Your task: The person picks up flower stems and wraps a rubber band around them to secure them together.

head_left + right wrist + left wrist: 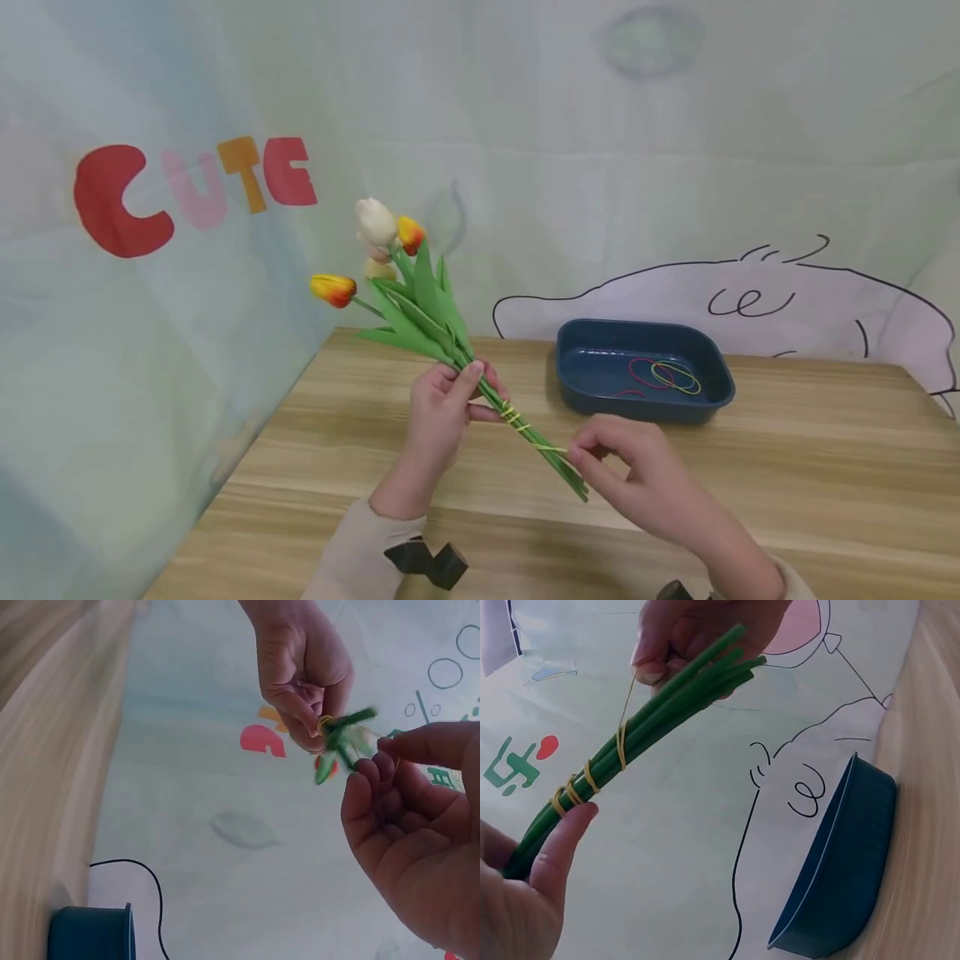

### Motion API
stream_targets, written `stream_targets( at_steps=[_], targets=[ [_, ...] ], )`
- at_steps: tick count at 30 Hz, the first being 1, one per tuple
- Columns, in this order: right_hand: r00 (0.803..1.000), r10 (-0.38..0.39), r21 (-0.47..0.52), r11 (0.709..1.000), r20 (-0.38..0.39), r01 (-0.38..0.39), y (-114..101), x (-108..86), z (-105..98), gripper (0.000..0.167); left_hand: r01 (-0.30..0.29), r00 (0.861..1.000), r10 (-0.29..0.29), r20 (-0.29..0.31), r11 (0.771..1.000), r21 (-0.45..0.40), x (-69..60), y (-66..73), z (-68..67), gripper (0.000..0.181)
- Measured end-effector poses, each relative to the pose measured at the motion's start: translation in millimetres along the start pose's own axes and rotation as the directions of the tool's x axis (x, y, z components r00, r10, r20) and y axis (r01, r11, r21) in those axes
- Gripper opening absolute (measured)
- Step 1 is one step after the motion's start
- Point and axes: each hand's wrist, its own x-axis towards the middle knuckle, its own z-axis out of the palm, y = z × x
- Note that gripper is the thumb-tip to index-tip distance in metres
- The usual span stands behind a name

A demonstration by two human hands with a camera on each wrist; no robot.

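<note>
My left hand (442, 408) grips a bunch of artificial tulips (427, 300) by the stems, above the table. The blooms are white and yellow-orange, tilted to the upper left; the stem ends point to the lower right. A yellow rubber band (574, 787) is wound several times around the stems just below my left fingers. With thumb and fingertips my right hand (648, 475) pinches a loop of that band, pulled out taut from the stems near their cut ends. In the right wrist view the stem ends (352, 720) appear between both hands, partly blurred.
A dark blue plastic tray (645, 408) stands at the back of the wooden table (315, 500). Inside it lie a red rubber band (637, 371) and a yellow-green rubber band (686, 387). Behind the table hangs a printed cloth (525, 208) with coloured letters.
</note>
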Motion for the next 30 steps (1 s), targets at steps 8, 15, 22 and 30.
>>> stream_targets(
  at_steps=[8, 15, 22, 30],
  targets=[
    [0.987, -0.157, -0.044, 0.987, -0.035, 0.155, -1, -7.6, 1, 0.027, 0.162, 0.987, -0.155, 0.053, 0.967, -0.196, 3.4, 1.4, -4.8, 0.022],
    [0.977, -0.206, -0.098, 0.975, -0.059, 0.2, -3, -9.1, 3, 0.023, 0.226, 0.974, -0.221, 0.048, 0.937, -0.267, 5.2, 1.7, -6.7, 0.028],
    [0.955, -0.272, -0.199, 0.949, -0.116, 0.245, -5, -9.4, 8, 0.017, 0.277, 0.957, -0.291, 0.001, 0.907, -0.318, 8.8, 0.6, -8.2, 0.029],
    [0.904, -0.387, -0.295, 0.898, -0.181, 0.325, -4, -6.3, 14, 0.022, 0.285, 0.948, -0.317, -0.04, 0.895, -0.342, 10.6, 0.5, -9.6, 0.029]
  ],
)
